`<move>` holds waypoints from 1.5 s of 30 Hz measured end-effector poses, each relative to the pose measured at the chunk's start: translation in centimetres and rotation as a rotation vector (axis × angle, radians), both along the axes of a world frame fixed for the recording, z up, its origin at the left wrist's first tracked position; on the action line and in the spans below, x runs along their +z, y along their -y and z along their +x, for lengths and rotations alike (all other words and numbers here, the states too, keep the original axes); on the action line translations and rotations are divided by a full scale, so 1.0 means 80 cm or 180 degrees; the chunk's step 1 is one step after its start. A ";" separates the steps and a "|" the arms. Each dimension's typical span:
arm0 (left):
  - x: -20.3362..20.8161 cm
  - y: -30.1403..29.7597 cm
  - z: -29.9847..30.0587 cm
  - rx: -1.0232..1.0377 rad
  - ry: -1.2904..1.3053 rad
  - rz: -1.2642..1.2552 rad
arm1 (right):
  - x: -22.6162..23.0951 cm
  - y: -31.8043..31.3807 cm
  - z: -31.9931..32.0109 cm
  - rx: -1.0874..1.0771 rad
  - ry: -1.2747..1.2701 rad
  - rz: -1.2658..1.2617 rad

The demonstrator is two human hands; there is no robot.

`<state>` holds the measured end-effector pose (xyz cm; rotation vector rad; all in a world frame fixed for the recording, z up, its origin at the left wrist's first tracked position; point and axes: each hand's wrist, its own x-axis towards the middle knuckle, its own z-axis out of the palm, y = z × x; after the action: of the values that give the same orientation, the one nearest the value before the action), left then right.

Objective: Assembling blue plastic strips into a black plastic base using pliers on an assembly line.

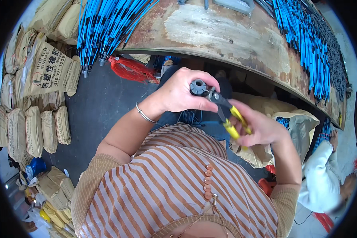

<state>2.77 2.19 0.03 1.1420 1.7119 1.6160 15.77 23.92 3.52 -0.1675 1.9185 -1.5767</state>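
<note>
Between the thumb and fingers of my left hand (182,90) sits a dark grey round part (198,87) with a hole through its middle and a notched rim. My right hand (261,123) is closed around the yellow handles of a pair of pliers (235,119). The jaws of the pliers meet the right side of the grey part, close to my left fingertips. Exactly what the jaws bite on is too small to make out. Both hands are raised in front of my body, short of the table's near edge.
A worn wooden table (210,29) curves across the top. Bundles of blue rods (107,23) lie at its left, more blue rods (301,51) at its right. Red strands (131,68) hang below the edge. Paper sacks (39,75) are stacked left. A co-worker's white sleeve (321,182) shows lower right.
</note>
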 end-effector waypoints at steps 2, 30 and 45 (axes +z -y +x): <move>0.000 0.000 -0.001 0.0252 0.0043 -0.0092 | 0.018 -0.001 -0.003 -0.0185 -0.1208 0.0868; -0.002 0.006 -0.017 -0.0375 -0.0270 0.0237 | -0.021 -0.011 -0.018 0.0514 0.2189 -0.1110; -0.001 -0.002 -0.012 -0.0455 -0.0198 0.0263 | -0.019 -0.034 -0.014 0.0486 0.2349 -0.1215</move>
<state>1.84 2.35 -0.05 1.3358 1.5753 1.5911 14.66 26.64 1.99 0.1010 1.0148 -1.5890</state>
